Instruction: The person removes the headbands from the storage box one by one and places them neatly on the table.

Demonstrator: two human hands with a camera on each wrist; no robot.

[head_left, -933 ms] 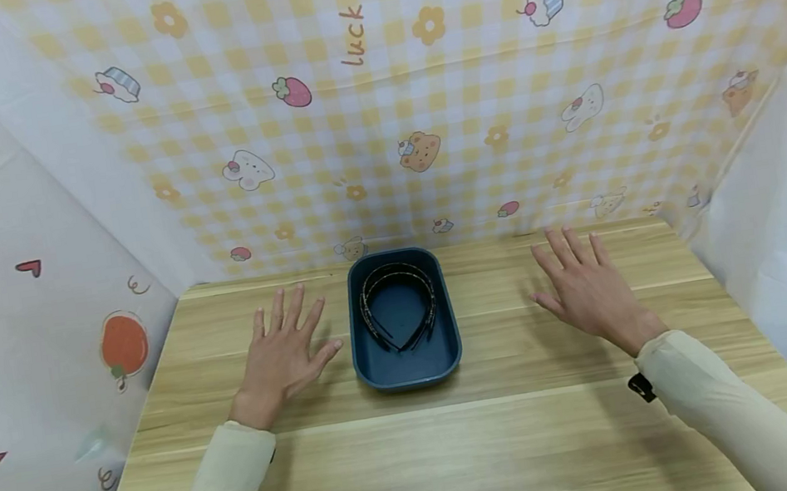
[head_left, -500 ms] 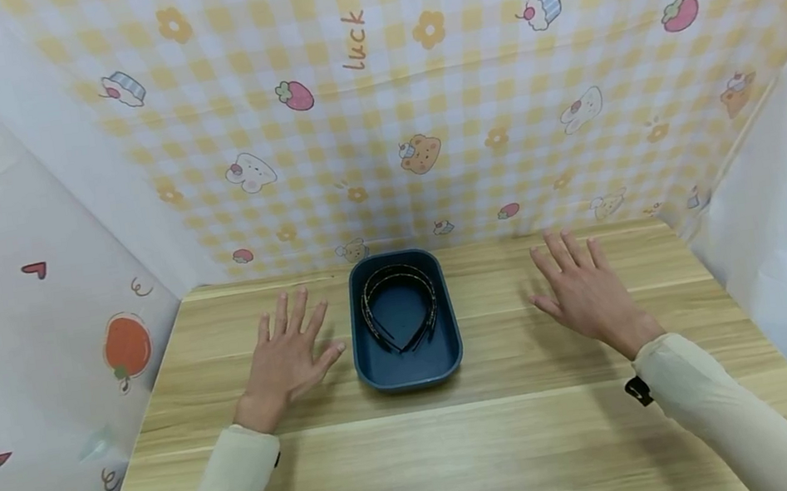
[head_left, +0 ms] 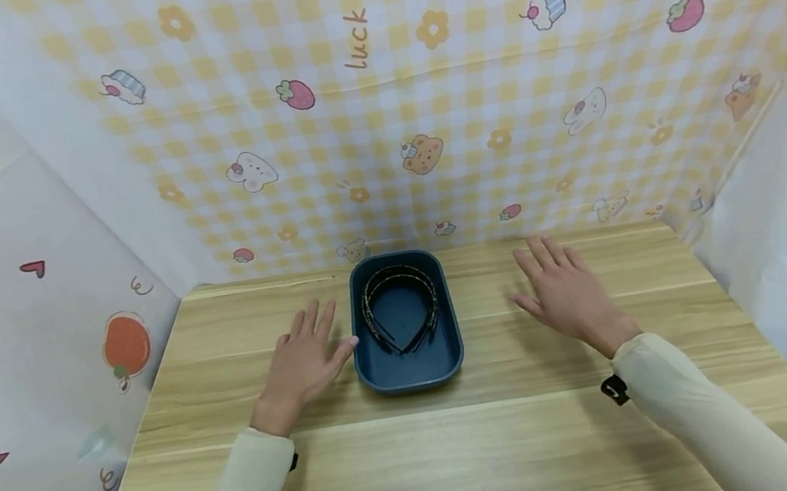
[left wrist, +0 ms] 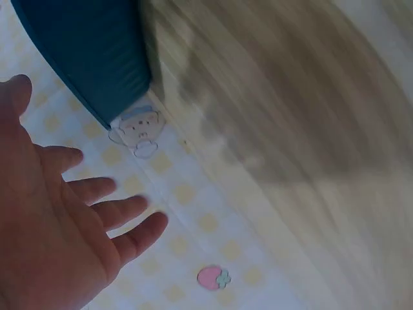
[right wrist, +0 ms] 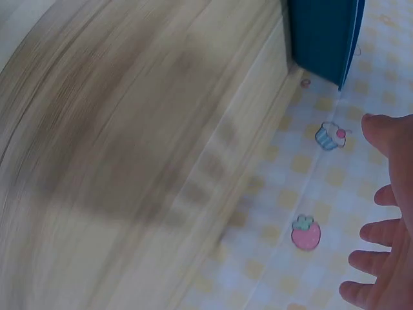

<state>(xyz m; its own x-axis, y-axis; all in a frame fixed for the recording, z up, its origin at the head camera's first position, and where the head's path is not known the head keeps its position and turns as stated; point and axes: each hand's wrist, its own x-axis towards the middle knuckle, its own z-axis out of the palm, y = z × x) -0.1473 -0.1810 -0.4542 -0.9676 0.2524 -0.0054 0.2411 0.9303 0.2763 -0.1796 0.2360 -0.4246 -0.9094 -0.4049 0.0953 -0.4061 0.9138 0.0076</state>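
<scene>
A dark blue rectangular tray (head_left: pixel 412 377) stands on the wooden table near its back edge. Inside it lie black headbands (head_left: pixel 368 299) with gold-coloured specks, overlapping one another, their curved tops toward the wall. My left hand (head_left: pixel 300 363) is to the left of the tray, fingers spread, thumb tip right at the tray's left rim in the head view. My right hand (head_left: pixel 565 297) hovers farther off on the right side, fingers extended and nothing in them. Both wrist views show the tray's outer wall (left wrist: pixel 97 51) beyond the thumb; the headbands are hidden there.
The wooden table (head_left: pixel 440 465) runs up to a yellow checked cloth (head_left: pixel 464 101) with cartoon prints behind the tray. White sheets hang at both sides, the left sheet (head_left: pixel 23 348) printed with hearts and fruit. Black straps (head_left: pixel 614 390) show at the sleeve cuffs.
Both hands have moved inward toward the tray, the left one to the right and the right one to the left. The tray and headbands stay in place.
</scene>
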